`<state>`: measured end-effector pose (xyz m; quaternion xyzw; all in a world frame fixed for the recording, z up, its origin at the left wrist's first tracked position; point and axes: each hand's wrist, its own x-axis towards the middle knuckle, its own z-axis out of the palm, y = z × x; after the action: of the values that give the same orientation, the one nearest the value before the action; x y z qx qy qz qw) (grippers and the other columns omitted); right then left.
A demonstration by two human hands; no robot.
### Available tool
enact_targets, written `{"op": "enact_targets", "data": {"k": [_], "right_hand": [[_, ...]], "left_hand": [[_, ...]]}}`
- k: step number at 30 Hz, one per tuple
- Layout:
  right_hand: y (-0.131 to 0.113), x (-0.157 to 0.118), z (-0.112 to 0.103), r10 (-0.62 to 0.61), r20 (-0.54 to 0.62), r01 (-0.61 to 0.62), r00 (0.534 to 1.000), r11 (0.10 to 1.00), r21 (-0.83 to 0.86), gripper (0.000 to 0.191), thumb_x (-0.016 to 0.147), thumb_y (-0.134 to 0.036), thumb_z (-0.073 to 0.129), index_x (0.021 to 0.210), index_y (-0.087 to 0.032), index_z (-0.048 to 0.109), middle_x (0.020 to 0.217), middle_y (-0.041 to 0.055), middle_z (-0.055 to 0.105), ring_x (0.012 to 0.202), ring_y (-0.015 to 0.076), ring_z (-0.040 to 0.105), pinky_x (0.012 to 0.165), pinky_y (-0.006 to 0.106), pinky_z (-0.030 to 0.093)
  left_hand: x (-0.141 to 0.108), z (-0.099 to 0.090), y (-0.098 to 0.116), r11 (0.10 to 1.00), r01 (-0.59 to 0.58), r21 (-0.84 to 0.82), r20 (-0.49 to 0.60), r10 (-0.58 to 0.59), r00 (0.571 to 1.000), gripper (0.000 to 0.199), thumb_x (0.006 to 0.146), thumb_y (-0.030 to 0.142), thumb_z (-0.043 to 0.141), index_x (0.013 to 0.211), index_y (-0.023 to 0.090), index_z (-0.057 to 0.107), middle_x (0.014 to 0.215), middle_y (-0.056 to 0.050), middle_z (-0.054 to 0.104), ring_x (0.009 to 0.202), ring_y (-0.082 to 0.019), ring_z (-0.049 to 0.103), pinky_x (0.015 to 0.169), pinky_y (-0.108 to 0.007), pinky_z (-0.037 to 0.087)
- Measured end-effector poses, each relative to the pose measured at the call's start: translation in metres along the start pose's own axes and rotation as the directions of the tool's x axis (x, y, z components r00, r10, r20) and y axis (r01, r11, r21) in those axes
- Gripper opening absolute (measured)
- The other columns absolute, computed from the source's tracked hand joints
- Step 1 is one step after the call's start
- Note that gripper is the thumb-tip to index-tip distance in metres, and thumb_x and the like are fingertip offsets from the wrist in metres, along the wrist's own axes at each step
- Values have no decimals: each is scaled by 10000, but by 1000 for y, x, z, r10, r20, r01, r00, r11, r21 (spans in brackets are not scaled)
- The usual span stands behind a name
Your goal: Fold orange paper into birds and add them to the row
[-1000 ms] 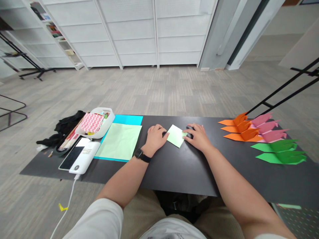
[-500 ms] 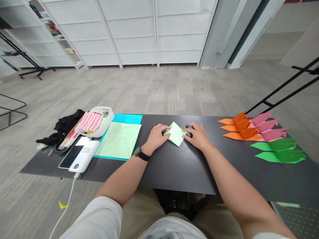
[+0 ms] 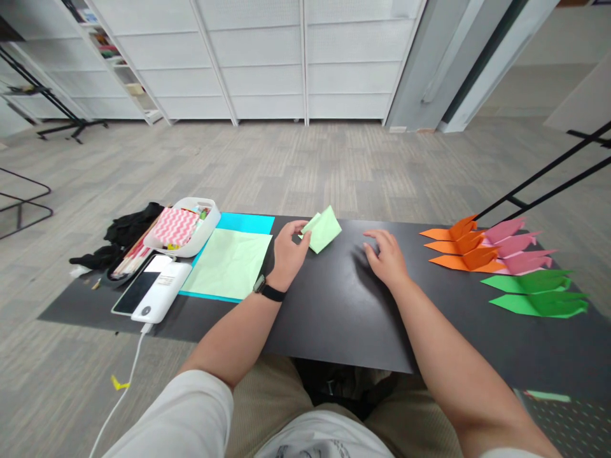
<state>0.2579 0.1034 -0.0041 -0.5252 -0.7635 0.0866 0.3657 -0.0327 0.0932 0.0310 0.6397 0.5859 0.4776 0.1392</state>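
Pinched by its left corner, a folded light-green paper [image 3: 326, 229] is raised off the dark table [image 3: 334, 312], with one flap standing partly apart. My left hand [image 3: 289, 253] is closed on that corner and wears a watch at the wrist. My right hand [image 3: 387, 256] hovers to the right of the paper, apart from it, with fingers spread and nothing in them. Left of my left hand lie light-green sheets [image 3: 233, 264] on top of blue paper [image 3: 248, 223].
Orange [image 3: 461, 245], pink [image 3: 520, 245] and green folded paper birds [image 3: 537, 292] stand at the right. At the left are a white box [image 3: 209, 222], a phone [image 3: 136, 292], a white power bank [image 3: 162, 294] with a cable, and black cloth [image 3: 128, 232].
My left hand has lifted the folded paper and moved it left and away from me, tilting it. My right hand has let go and drawn off to the right.
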Motion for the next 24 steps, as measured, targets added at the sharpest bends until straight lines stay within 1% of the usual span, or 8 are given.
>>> {"op": "enact_targets", "data": {"k": [1, 3, 6, 8, 11, 14, 18, 24], "right_hand": [[-2, 0, -1, 6, -23, -6, 1000, 1000, -5, 406, 1026, -346, 507, 1396, -260, 651, 1344, 145, 685, 1321, 339, 612, 1191, 580, 467], [-6, -1, -4, 9, -45, -9, 999, 1000, -16, 489, 1019, -364, 526, 1492, -252, 577, 1372, 156, 671, 1343, 351, 597, 1192, 598, 464], [-14, -2, -8, -48, -13, 48, 999, 998, -34, 620, 1001, -388, 589, 1599, -262, 485, 1489, 163, 607, 1418, 358, 552, 1223, 605, 440], [-19, -3, -8, -138, 41, 139, 990, 990, -33, 611, 991, -377, 626, 1585, -279, 520, 1560, 151, 562, 1486, 352, 503, 1247, 595, 419], [-23, -4, -5, -278, 116, 281, 954, 959, -14, 348, 995, -322, 638, 1332, -320, 723, 1489, 91, 642, 1489, 334, 512, 1263, 612, 384], [-22, -4, -2, -339, 143, 342, 930, 940, 4, 189, 1001, -258, 626, 1059, -321, 795, 1209, 46, 768, 1262, 297, 665, 1222, 615, 397], [-18, -5, -2, -311, 175, 310, 934, 950, 36, 194, 999, -222, 625, 1025, -290, 805, 1031, 55, 787, 992, 252, 712, 1012, 488, 503], [-11, -6, -5, -240, 255, 233, 937, 971, 59, 192, 969, -195, 632, 1030, -276, 795, 1075, 57, 801, 1028, 255, 733, 944, 435, 478]], "left_hand": [[1, -2, 0, 999, -34, 30, -36, 35, 999, 233, 994, 255, 641, 1216, 217, 699, 1150, -71, 758, 1043, -221, 705, 1007, -394, 564], [-1, -3, 1, 985, -139, 100, -6, 141, 990, 174, 1012, 258, 629, 1160, 234, 718, 1096, -65, 758, 1073, -239, 694, 1055, -428, 536], [-8, 3, 5, 932, -337, 130, 206, 307, 929, 137, 1032, 249, 620, 1087, 254, 745, 1020, -41, 767, 1068, -238, 694, 1175, -480, 460], [-15, 10, 8, 902, -424, 83, 330, 377, 865, 194, 1037, 222, 612, 1182, 252, 736, 1026, -32, 771, 1049, -223, 701, 1225, -485, 426], [-22, 20, 10, 875, -483, -29, 468, 439, 767, 285, 1028, 199, 626, 1303, 232, 695, 1042, -41, 769, 1053, -222, 698, 1109, -429, 513], [-25, 23, 12, 872, -478, -109, 540, 455, 708, 326, 1024, 247, 676, 1350, 255, 658, 1060, -33, 758, 1063, -226, 698, 1039, -400, 535], [-22, 18, 10, 889, -456, -37, 559, 397, 728, 368, 955, 387, 794, 1265, 236, 665, 1209, -78, 716, 1156, -273, 668, 1061, -435, 525], [-18, 15, 2, 904, -426, 37, 606, 318, 729, 234, 921, 365, 819, 1057, 222, 692, 1160, -76, 696, 1146, -276, 653, 1046, -430, 534]]}}
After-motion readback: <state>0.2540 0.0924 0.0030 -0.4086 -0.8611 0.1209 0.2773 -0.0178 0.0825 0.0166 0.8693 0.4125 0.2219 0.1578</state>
